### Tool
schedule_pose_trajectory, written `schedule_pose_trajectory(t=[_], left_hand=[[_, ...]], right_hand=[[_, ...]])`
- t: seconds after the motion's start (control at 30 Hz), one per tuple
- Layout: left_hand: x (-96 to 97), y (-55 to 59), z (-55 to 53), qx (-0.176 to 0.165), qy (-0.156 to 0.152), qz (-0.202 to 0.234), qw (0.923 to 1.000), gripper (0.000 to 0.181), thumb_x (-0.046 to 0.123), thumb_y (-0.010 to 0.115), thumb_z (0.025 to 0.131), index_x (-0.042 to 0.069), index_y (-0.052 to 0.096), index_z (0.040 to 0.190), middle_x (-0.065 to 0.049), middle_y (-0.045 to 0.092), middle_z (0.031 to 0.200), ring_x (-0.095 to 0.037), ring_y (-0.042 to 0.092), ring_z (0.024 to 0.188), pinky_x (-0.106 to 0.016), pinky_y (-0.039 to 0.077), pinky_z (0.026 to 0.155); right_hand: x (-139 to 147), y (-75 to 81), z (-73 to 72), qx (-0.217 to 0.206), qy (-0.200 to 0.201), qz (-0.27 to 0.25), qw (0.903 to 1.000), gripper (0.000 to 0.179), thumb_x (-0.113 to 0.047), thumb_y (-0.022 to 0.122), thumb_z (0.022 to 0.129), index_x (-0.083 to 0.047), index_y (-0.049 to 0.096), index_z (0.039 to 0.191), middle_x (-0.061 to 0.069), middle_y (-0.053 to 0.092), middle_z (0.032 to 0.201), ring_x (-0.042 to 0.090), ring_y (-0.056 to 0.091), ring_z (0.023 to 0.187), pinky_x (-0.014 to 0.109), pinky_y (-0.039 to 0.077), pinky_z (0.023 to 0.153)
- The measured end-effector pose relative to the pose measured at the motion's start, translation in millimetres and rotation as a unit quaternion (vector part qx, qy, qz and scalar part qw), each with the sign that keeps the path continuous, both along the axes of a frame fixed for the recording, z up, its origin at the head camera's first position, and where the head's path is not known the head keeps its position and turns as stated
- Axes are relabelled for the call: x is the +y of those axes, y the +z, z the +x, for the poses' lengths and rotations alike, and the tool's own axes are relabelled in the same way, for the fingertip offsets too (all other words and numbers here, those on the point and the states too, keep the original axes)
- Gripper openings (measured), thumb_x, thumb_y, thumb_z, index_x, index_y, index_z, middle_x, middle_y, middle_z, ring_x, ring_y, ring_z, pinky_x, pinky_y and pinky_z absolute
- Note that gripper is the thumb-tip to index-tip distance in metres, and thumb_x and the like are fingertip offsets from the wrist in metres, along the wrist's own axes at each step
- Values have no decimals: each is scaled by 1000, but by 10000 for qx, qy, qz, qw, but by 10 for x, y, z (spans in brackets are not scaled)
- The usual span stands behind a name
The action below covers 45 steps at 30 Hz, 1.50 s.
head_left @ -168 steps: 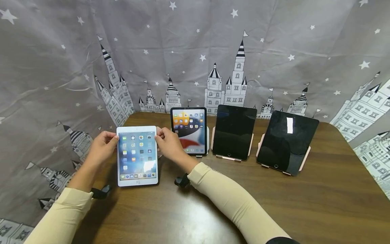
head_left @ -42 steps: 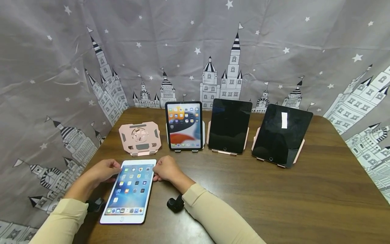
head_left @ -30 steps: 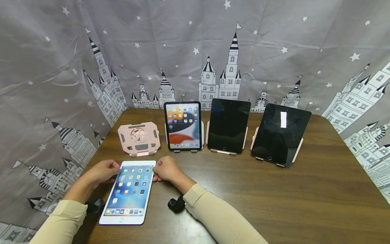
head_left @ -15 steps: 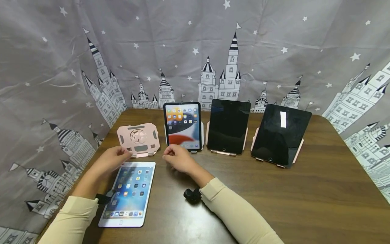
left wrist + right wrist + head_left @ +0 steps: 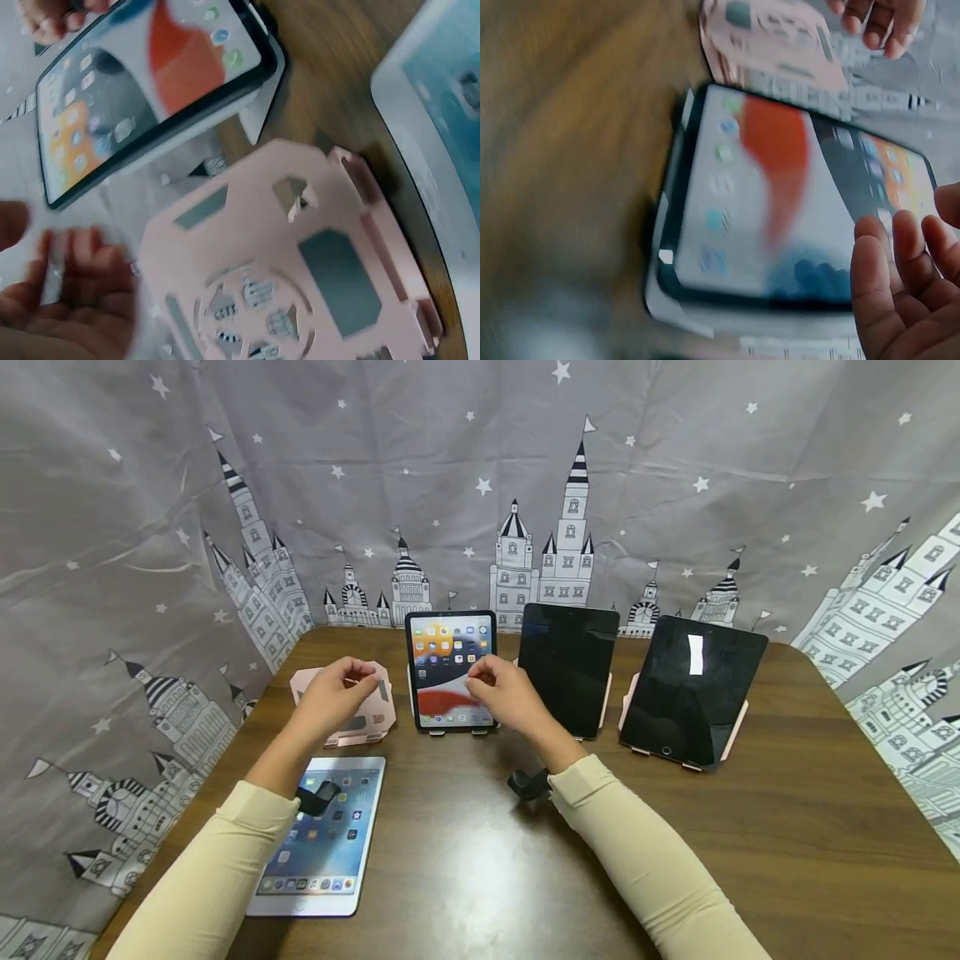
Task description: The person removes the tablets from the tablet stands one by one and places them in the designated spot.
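Observation:
My left hand (image 5: 333, 693), fingers loosely bent and holding nothing, hovers before the bare pink tablet stand (image 5: 363, 733) and hides part of it. In front of the black-framed tablet (image 5: 448, 652) with the lit screen is my right hand (image 5: 510, 689), its fingers also loosely bent around nothing. The left wrist view shows the pink stand (image 5: 247, 225) close up, with its cut-outs and front lip. A white tablet (image 5: 341, 852), screen lit, lies flat on the table below the stand; my left forearm covers its left side.
Two dark-screened tablets lean on pink stands to the right: the middle tablet (image 5: 566, 660) and the outer tablet (image 5: 693, 693), which bears a white reflection. Behind the wooden table (image 5: 750, 860) hangs a grey curtain (image 5: 420, 418) printed with castles and stars.
The white tablet was held up at the left, then laid flat, uncovering the pink stand. Both hands have let go of it and moved up and to the right, toward the stands.

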<state>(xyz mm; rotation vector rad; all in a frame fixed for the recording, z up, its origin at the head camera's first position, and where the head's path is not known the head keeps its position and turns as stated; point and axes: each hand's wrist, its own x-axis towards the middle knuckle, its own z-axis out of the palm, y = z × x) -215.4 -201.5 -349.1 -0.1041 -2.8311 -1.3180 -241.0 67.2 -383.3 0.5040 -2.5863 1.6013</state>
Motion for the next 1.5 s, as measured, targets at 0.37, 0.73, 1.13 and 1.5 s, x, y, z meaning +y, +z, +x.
schedule_pose_trajectory(t=[0.37, 0.73, 1.13, 1.5], left_hand=[[297, -8, -370, 680, 283, 719, 9947, 28, 23, 59, 100, 2, 62, 117, -15, 62, 112, -27, 56, 102, -37, 47, 86], [349, -88, -503, 588, 631, 873, 9924, 32, 21, 58, 100, 0, 62, 125, -18, 64, 118, -29, 57, 108, -41, 48, 91], [446, -104, -549, 493, 618, 1157, 9901, 31, 20, 56, 101, -1, 63, 123, -17, 63, 109, -22, 58, 96, -30, 54, 80], [522, -87, -588, 434, 747, 1309, 9876, 30, 19, 58, 101, -2, 64, 121, -17, 63, 106, -24, 61, 91, -31, 57, 77]], right_hand=[[252, 162, -223, 59, -485, 87, 9988, 11, -15, 62, 96, -5, 62, 101, 7, 66, 88, 19, 61, 79, 30, 48, 67], [262, 239, -345, 372, -1073, 354, 9929, 11, -16, 63, 95, -6, 63, 100, 8, 68, 90, 20, 63, 82, 33, 51, 70], [235, 291, -383, 451, -1225, 739, 9887, 17, -17, 61, 93, -6, 65, 105, 8, 69, 95, 21, 64, 87, 36, 51, 76], [190, 256, -401, 600, -1287, 788, 9867, 18, -16, 60, 96, -3, 66, 108, 9, 69, 96, 23, 62, 84, 36, 51, 75]])
